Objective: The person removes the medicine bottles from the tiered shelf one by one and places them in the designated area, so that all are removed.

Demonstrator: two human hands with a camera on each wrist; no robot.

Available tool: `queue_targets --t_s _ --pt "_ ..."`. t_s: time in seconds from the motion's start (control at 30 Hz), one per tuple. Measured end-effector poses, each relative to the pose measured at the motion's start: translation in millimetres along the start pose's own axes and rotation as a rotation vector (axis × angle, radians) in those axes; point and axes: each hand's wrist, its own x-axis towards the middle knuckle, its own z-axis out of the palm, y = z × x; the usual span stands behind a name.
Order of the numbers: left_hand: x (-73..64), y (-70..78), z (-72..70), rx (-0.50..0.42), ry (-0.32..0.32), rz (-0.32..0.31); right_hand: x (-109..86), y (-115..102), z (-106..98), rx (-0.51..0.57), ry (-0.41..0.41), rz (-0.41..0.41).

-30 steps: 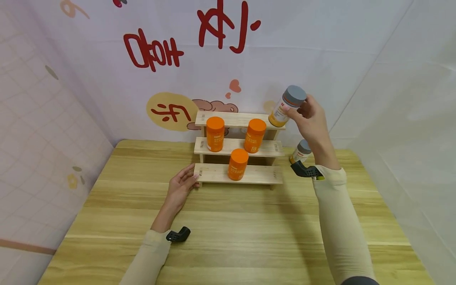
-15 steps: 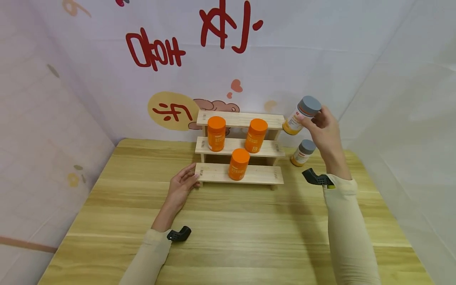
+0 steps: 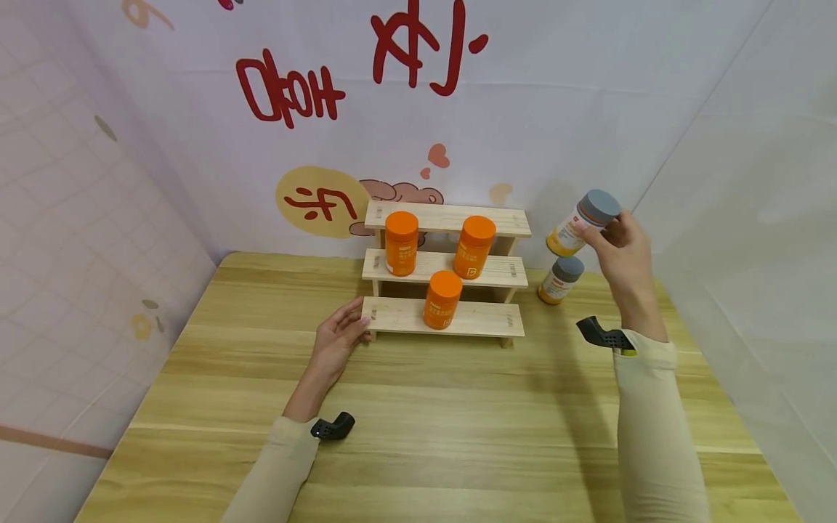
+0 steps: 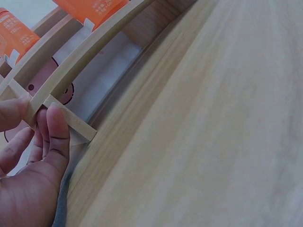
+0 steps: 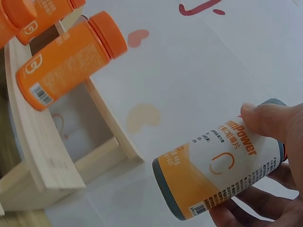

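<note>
Right hand [image 3: 625, 258] gripping slanted jar [image 3: 572, 232], cap [image 3: 601, 205] upper right, left hand [image 3: 336, 340] apparently pinching stand [image 3: 489, 318].

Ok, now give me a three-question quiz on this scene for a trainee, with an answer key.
1. How many orange jars stand on the wooden rack?
2. True or false: the right hand holds one grey-lidded jar, while a second such jar stands on the table.
3. Which part of the rack does the left hand grip?

Key: 1. Three. 2. True. 3. The left end of its lowest shelf.
</note>
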Motion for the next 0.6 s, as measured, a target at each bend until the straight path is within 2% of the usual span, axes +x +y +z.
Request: queue_targets --t_s 0.1,0.33,0.6 --pt "0.0 -0.7 -0.5 0.005 0.005 -0.005 -1.4 6 -6 -0.023 0.008 0.026" --pt "1.7 -2.8 -0.8 0.014 -0.003 -0.002 -5.9 19 -21 -0.153 0.036 0.075" --pt "2.0 -2.5 -1.7 0.016 0.003 0.003 -8.6 34 -35 -0.129 0.052 0.118"
